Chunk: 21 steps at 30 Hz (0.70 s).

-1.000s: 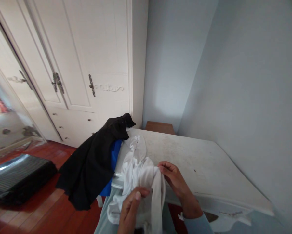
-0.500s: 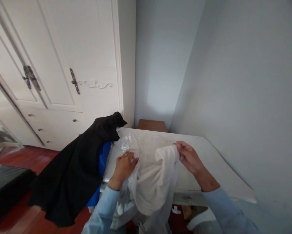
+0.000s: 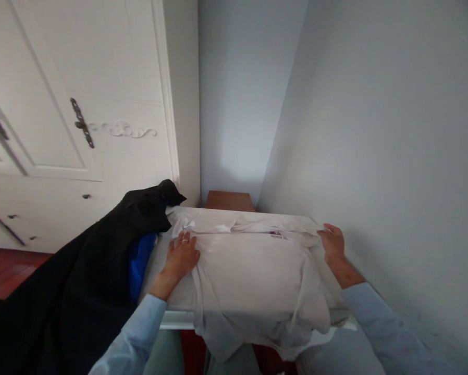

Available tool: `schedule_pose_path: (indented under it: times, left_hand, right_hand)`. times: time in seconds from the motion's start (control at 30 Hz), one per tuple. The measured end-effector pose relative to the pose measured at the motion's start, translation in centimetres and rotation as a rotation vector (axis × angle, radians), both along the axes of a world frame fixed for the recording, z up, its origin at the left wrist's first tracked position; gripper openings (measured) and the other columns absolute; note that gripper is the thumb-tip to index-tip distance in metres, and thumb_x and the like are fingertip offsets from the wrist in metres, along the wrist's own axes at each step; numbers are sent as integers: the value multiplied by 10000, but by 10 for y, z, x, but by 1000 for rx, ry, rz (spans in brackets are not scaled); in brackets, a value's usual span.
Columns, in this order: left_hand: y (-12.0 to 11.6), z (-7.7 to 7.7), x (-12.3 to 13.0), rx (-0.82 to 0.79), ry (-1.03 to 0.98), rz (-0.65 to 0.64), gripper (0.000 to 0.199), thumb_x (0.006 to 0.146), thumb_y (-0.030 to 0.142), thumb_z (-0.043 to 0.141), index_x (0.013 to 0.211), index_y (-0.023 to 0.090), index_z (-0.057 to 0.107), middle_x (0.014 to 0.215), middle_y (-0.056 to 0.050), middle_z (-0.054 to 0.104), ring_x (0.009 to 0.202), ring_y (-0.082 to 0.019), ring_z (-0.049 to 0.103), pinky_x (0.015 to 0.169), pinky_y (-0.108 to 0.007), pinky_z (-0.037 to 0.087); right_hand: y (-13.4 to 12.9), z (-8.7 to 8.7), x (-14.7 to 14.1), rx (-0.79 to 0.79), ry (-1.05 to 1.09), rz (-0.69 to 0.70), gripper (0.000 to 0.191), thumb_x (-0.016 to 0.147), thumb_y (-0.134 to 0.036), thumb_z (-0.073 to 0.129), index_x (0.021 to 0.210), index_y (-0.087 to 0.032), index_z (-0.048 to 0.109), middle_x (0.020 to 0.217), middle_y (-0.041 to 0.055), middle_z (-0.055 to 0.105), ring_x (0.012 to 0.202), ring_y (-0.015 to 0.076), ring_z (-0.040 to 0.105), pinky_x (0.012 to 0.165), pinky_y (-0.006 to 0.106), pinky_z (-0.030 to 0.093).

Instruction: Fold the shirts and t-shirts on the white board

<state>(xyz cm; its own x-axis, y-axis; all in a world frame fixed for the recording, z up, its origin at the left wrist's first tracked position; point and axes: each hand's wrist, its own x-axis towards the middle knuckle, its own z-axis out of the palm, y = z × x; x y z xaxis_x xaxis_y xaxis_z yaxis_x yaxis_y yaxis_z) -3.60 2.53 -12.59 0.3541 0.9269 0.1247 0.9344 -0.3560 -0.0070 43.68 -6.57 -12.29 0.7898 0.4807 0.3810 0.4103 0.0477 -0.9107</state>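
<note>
White shirt spread on a pale surface between two hands

The shirt lies across the middle of the surface, its near end hanging over the near edge. Its far part is rumpled in a band, and a small dark print shows at the far right. The person's left hand rests palm down at the shirt's far left, fingers slightly spread; whether they grip any cloth cannot be told. The right hand pinches the far right corner between closed fingers.

To the left, a black cloth drapes beside the shirt, a blue cloth showing beneath it. Beyond stand a white wardrobe, far left, and a brown box-like piece behind the far edge.
</note>
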Motion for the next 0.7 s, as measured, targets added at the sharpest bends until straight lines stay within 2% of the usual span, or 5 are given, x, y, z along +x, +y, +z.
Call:
schedule_pose_path:
  times: [0.13, 0.3, 0.43, 0.57, 0.7]
  left_hand:
    - [-2, 10, -4, 87, 40, -25, 499, 891, 130, 447, 1359, 90, 616, 1531, -241, 494, 1488, -406, 356, 1140, -628, 363]
    - [9, 11, 10, 105, -71, -321, 538, 985, 341, 466, 1479, 130, 500, 1582, -197, 446, 1518, -340, 323, 1202, -530, 325]
    - [29, -7, 18, -39, -66, -363, 625, 1005, 466, 471, 1500, 86, 459, 1601, -242, 389, 1521, -360, 306, 1200, -538, 324]
    - [47, -27, 9, -22, -63, -293, 616, 1017, 465, 442, 1479, 58, 472, 1571, -256, 431, 1503, -348, 351, 1208, -512, 318]
    - [52, -23, 1, 70, -62, -184, 557, 1018, 439, 437, 1433, 75, 512, 1483, -243, 541, 1403, -337, 497, 1130, -468, 430]
  right_hand:
    - [18, -7, -21, -182, -253, 284, 364, 725, -380, 642, 1052, -222, 663, 1250, 120, 667, 1223, 303, 610, 1072, 511, 479]
    - [62, -16, -58, -400, -671, 590, 513, 783, -280, 688, 1291, -237, 631, 1420, 130, 600, 1360, 303, 531, 1176, 517, 389]
    - [94, -19, -76, -534, -821, 647, 466, 824, -220, 699, 1289, -202, 670, 1480, 155, 566, 1407, 299, 492, 1196, 495, 361]
    - [109, -23, -78, -563, -796, 628, 185, 824, -176, 704, 996, -175, 773, 1289, 159, 702, 1262, 295, 622, 1124, 430, 440]
    - [111, -26, -71, -508, -732, 523, 211, 924, -257, 592, 1062, -194, 739, 1216, 119, 731, 1177, 263, 659, 1076, 423, 475]
